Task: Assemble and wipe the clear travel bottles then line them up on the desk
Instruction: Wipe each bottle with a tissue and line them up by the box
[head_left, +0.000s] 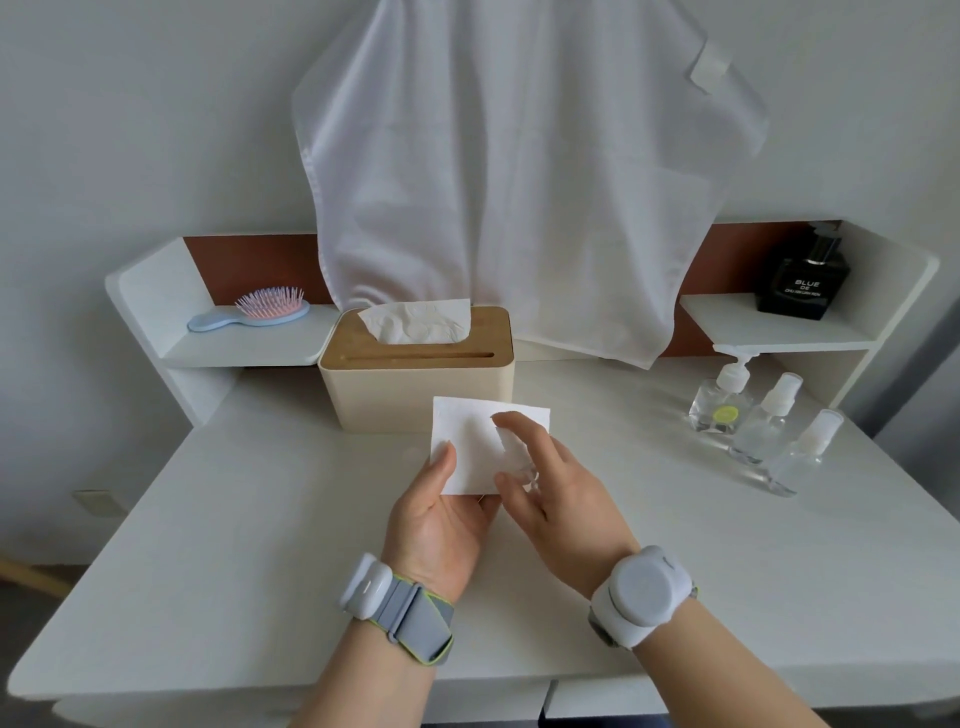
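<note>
Centre frame: left hand (441, 512) pinches tissue (480, 447) with thumb; right hand (550, 486) fingers curled, seemingly around small clear bottle (519, 457). Three bottles (758, 426) right.

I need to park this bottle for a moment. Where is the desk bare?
Bare desk lies left of the left hand, below the tissue box. The right edge is crowded: three bottles stand there.
</note>
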